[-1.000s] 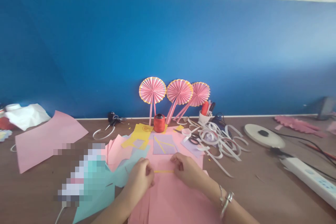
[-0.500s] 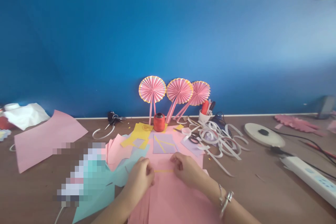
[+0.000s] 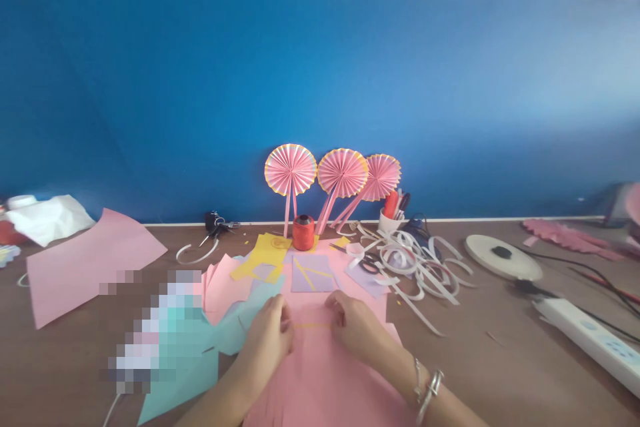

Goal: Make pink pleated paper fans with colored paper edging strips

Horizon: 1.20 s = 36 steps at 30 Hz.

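Observation:
My left hand point(image 3: 267, 340) and my right hand point(image 3: 353, 323) rest on a pink paper sheet point(image 3: 325, 373) in front of me. Each pinches one end of a thin yellow strip point(image 3: 313, 325) lying across the sheet, fingers curled together. A bracelet shows on my right wrist. A lilac square point(image 3: 313, 274) with yellow strips lies just beyond, with yellow paper point(image 3: 264, 255) to its left.
Three pink pleated paper fans point(image 3: 340, 177) lean on the blue wall behind a red thread spool point(image 3: 303, 233). White curled strips point(image 3: 415, 263), scissors point(image 3: 216, 227), a pen cup point(image 3: 387, 220), a power strip point(image 3: 590, 340), a round white disc point(image 3: 503, 257), teal paper point(image 3: 200, 347) and a loose pink sheet point(image 3: 85, 263) surround.
Both hands stay pinched on the yellow strip; they have shifted only slightly. The view has dipped a little.

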Each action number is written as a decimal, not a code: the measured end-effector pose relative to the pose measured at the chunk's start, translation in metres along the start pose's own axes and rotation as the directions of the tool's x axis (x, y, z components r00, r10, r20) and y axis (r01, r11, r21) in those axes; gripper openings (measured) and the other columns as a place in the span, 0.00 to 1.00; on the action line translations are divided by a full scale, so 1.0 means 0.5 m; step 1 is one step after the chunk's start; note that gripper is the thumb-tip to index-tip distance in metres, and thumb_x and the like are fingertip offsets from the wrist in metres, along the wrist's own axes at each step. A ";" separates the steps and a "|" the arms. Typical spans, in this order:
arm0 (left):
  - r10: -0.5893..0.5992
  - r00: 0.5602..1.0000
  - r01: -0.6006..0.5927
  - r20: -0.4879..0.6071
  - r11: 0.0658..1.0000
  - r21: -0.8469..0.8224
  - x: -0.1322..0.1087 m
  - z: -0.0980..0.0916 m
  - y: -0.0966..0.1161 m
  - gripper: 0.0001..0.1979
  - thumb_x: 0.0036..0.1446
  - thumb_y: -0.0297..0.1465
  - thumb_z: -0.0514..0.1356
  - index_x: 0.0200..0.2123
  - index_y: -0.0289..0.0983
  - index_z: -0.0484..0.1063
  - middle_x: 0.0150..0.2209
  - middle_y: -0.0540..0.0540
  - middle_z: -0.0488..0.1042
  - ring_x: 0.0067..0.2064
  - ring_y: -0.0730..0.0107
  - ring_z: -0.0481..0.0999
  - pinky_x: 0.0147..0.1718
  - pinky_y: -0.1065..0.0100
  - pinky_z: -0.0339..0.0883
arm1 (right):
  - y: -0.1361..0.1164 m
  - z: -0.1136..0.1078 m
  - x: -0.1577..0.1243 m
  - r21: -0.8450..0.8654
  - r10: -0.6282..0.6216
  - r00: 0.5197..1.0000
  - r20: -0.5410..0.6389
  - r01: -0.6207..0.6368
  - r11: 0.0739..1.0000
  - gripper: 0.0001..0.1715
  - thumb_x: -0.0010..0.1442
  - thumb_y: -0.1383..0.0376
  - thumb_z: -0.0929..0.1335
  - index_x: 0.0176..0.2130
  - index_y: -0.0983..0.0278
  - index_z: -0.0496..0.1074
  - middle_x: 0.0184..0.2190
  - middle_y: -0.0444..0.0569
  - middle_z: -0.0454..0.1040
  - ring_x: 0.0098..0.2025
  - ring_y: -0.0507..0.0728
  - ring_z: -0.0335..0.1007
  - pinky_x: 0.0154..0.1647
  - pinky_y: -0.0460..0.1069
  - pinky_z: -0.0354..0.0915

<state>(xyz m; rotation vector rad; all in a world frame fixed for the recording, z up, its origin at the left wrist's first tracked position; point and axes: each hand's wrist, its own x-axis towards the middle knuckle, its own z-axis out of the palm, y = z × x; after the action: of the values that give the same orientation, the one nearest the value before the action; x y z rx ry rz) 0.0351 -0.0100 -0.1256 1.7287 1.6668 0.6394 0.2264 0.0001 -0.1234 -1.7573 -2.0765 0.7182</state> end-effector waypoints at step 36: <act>0.839 0.484 -0.828 0.248 0.347 0.441 -0.053 0.062 -0.037 0.07 0.61 0.29 0.52 0.39 0.38 0.69 0.37 0.45 0.73 0.38 0.66 0.67 0.36 0.66 0.60 | -0.010 -0.029 0.098 0.028 -0.018 0.996 -0.091 0.020 0.999 0.10 0.50 0.72 0.63 0.27 0.66 0.73 0.31 0.49 0.75 0.35 0.55 0.69 0.35 0.46 0.60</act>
<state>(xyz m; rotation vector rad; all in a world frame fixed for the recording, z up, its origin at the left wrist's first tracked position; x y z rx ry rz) 0.0432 -0.0402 -0.1579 3.0426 0.8181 0.6587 0.2211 0.0497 -0.1125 -1.7195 -2.0104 0.6467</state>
